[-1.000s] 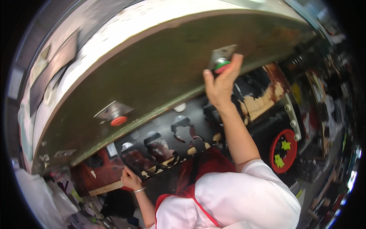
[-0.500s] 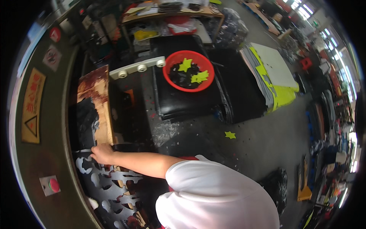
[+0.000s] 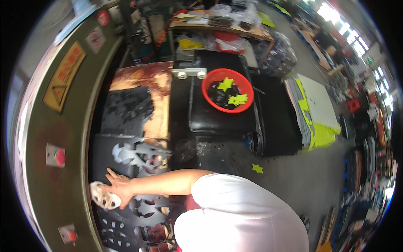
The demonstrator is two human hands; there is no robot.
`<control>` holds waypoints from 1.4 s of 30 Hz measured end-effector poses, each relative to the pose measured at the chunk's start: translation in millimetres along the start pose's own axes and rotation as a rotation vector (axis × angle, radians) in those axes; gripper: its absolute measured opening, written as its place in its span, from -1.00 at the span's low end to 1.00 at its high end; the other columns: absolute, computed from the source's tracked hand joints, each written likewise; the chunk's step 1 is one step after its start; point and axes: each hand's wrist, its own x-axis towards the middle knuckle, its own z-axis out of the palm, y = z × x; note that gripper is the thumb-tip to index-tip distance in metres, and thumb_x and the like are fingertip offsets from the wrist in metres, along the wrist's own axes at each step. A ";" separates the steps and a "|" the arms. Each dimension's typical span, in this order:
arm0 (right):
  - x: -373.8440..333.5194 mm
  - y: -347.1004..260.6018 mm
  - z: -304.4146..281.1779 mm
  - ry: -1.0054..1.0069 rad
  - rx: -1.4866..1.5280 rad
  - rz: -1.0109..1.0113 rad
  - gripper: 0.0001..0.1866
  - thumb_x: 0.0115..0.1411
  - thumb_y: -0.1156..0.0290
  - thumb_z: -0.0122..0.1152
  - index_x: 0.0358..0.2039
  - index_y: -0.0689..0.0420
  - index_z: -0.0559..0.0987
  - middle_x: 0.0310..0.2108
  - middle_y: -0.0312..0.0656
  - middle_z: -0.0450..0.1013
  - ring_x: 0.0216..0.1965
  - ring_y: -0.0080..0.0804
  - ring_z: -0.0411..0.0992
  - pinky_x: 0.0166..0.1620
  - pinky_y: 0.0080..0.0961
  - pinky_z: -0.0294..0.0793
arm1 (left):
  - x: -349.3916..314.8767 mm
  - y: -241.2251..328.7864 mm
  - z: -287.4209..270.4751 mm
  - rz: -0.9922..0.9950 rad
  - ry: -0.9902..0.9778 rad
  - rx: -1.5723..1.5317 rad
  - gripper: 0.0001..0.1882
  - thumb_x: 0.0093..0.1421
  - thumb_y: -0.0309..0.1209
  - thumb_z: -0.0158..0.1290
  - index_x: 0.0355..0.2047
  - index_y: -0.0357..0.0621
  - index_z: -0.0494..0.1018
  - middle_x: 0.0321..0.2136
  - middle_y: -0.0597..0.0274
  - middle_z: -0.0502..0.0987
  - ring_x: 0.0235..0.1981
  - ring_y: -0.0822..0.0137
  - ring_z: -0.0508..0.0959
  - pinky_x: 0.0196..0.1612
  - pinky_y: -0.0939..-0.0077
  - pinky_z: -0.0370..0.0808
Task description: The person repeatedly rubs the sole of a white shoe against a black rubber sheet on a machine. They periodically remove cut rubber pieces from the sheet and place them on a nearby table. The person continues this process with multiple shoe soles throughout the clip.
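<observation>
My right hand reaches across to the left, palm down, with its fingers spread. It touches the upper right side of a cream-white oval piece that has dark openings in it; its exact kind I cannot make out. Under and around them lies black sheet material with many cut-out shapes. A shiny grey, openwork part of it lies just beyond the hand. Farther off, a pile of black scraps rests on a stained wooden board. My left hand is out of the picture.
A green machine body with red push buttons borders the left. Ahead, a red basin with black and yellow cut pieces stands on a black stack. A yellow star-shaped piece lies on the floor.
My right hand has left the sheet's edge by the wooden board and come nearer, onto the cream-white oval piece. Its fingers have spread. The whole view has shifted and turned.
</observation>
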 end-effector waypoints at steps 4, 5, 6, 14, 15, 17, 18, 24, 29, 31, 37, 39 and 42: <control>33.8 -11.8 42.3 -0.027 -0.018 -0.111 0.21 -0.41 0.13 0.52 0.34 0.01 0.16 0.26 0.48 -0.12 0.35 0.44 -0.28 0.38 -0.03 -0.07 | -31.1 -29.8 -51.5 -0.178 0.084 -0.027 -0.60 0.36 -0.24 -0.08 -0.18 -0.42 0.53 -0.34 0.01 0.61 -0.33 0.25 0.52 -0.17 0.30 0.46; 36.0 -7.8 51.6 0.007 0.042 -0.111 0.19 -0.39 0.18 0.50 0.33 0.01 0.16 0.25 0.45 -0.12 0.32 0.44 -0.24 0.36 -0.03 -0.03 | -42.3 -33.2 -65.5 -0.228 0.108 -0.037 -0.60 0.37 -0.24 -0.08 -0.18 -0.42 0.53 -0.34 0.01 0.61 -0.33 0.25 0.52 -0.18 0.30 0.46; 35.0 -8.1 62.9 0.001 0.138 -0.147 0.16 -0.38 0.23 0.49 0.33 0.01 0.16 0.24 0.41 -0.12 0.30 0.44 -0.19 0.34 -0.02 0.01 | -59.5 -36.2 -81.7 -0.283 0.158 -0.053 -0.60 0.37 -0.24 -0.08 -0.19 -0.43 0.53 -0.35 0.01 0.61 -0.33 0.26 0.51 -0.18 0.30 0.46; 11.8 -54.9 70.3 0.142 0.410 -0.050 0.00 -0.26 0.48 0.40 0.29 0.06 0.19 0.18 0.12 0.13 0.25 0.02 0.13 0.28 -0.21 0.17 | -87.1 -51.6 -172.8 -0.331 0.712 -0.112 -0.67 0.38 -0.35 -0.12 0.05 -0.30 0.37 -0.31 0.30 0.42 -0.34 0.43 0.36 -0.21 0.56 0.35; 14.1 -57.3 58.4 0.102 0.610 -0.002 0.04 -0.27 0.57 0.40 0.30 0.09 0.16 0.14 0.02 0.25 0.16 -0.12 0.28 0.22 -0.29 0.27 | -63.3 -45.8 -181.6 -0.230 0.757 -0.064 -0.69 0.34 -0.46 -0.08 0.07 -0.27 0.35 -0.34 0.37 0.37 -0.35 0.49 0.34 -0.21 0.62 0.33; 17.4 -60.0 36.7 -0.021 1.161 0.200 0.10 -0.25 0.68 0.43 0.34 0.11 0.07 0.05 -0.02 0.37 0.02 -0.28 0.42 0.09 -0.39 0.39 | -15.5 -15.6 -182.7 -0.200 0.764 -0.198 -0.71 0.29 -0.57 -0.06 0.02 -0.25 0.39 -0.37 0.39 0.39 -0.38 0.58 0.35 -0.29 0.70 0.31; 20.1 -59.6 28.4 -0.005 1.288 0.235 0.07 -0.18 0.70 0.39 0.34 0.14 0.03 0.01 0.01 0.39 0.00 -0.30 0.43 0.04 -0.43 0.43 | 12.5 3.7 -179.1 -0.164 0.642 -0.309 -0.73 0.28 -0.58 -0.06 -0.02 -0.23 0.41 -0.45 0.41 0.40 -0.45 0.59 0.34 -0.34 0.71 0.32; 18.4 -52.6 19.9 -0.065 1.421 0.284 0.01 -0.10 0.74 0.26 0.36 0.17 -0.02 -0.01 0.08 0.39 -0.05 -0.34 0.44 0.01 -0.52 0.42 | 117.3 106.8 -92.9 -0.171 -0.304 -0.203 -0.37 0.32 0.08 -0.19 -0.46 -0.28 0.55 -0.64 -0.10 0.52 -0.49 -0.09 0.58 -0.32 0.13 0.50; 19.2 -58.0 22.2 0.108 1.546 0.313 -0.13 -0.05 0.71 0.21 0.30 0.22 0.09 -0.08 0.10 0.43 -0.20 -0.41 0.47 -0.11 -0.62 0.43 | 120.8 108.7 -51.1 0.175 -0.191 0.305 -0.58 0.16 -0.04 0.12 -0.59 -0.16 0.53 -0.76 0.08 0.49 -0.66 0.03 0.57 -0.54 0.18 0.49; 23.6 -59.6 16.5 0.137 1.447 0.229 -0.18 -0.05 0.71 0.22 0.25 0.21 0.12 -0.09 0.06 0.44 -0.23 -0.41 0.47 -0.11 -0.59 0.43 | 116.5 104.4 -47.2 0.199 -0.141 0.345 -0.61 0.10 -0.05 0.18 -0.61 -0.13 0.51 -0.76 0.08 0.49 -0.66 0.02 0.56 -0.57 0.15 0.48; 22.5 -47.2 0.0 0.313 1.076 0.071 -0.30 -0.04 0.77 0.21 0.09 0.09 0.16 -0.09 -0.05 0.37 -0.48 -0.58 0.40 -0.56 -0.73 0.34 | 117.4 103.1 -40.8 0.195 -0.199 0.305 -0.63 0.12 -0.08 0.16 -0.59 -0.13 0.49 -0.73 0.02 0.50 -0.64 0.00 0.57 -0.55 0.15 0.49; 15.9 -40.8 2.5 0.319 0.934 0.114 -0.28 -0.05 0.77 0.22 0.10 0.09 0.16 -0.08 -0.04 0.37 -0.42 -0.55 0.42 -0.51 -0.71 0.39 | 119.6 103.6 -42.0 0.193 -0.182 0.215 -0.65 0.13 -0.09 0.16 -0.58 -0.11 0.50 -0.73 0.05 0.50 -0.65 0.00 0.56 -0.54 0.13 0.48; 8.5 -36.5 13.8 0.351 0.827 0.125 -0.26 -0.13 0.73 0.29 0.08 0.10 0.20 0.00 0.00 0.33 -0.07 -0.28 0.41 -0.06 -0.48 0.46 | 119.6 106.2 -57.2 0.177 -0.279 0.096 -0.70 0.15 -0.15 0.15 -0.52 -0.13 0.51 -0.71 0.08 0.50 -0.61 0.01 0.56 -0.50 0.14 0.48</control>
